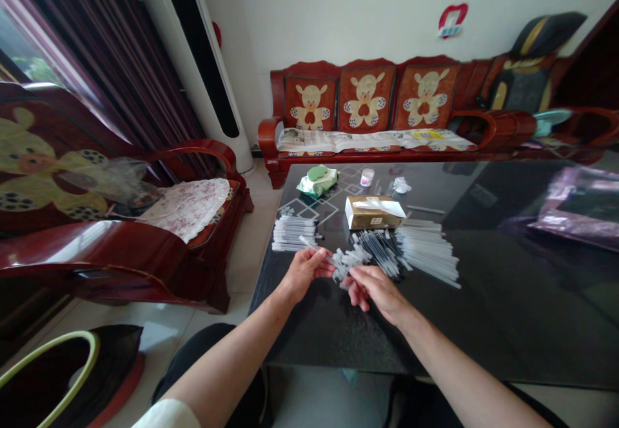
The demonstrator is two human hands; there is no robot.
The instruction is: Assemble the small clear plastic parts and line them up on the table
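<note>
Clearly, on the head view, I located the translucent tube (pixel 308 242) in the left hand (pixel 304 272). The thumb and index finger were pinched on it; its far end projected past the fingertips, angled up and to the left. The right hand (pixel 380 289) was positioned opposite, its thumb and index finger drawn narrow at the near edge of the pile of small translucent pieces (pixel 351 258). I could not tell whether these fingers gripped a piece. The pile lay between the two hands, just beyond the fingertips.

I noted the surrounding layout on the dark table (pixel 507 325): the row of finished-looking white tubes (pixel 294 233) lay left of the pile, the dark thin rods (pixel 380 252) lay just right of it, and the fanned translucent tubes (pixel 428 254) lay beside the rods. The tissue box (pixel 367 220) stood behind the rods.
</note>
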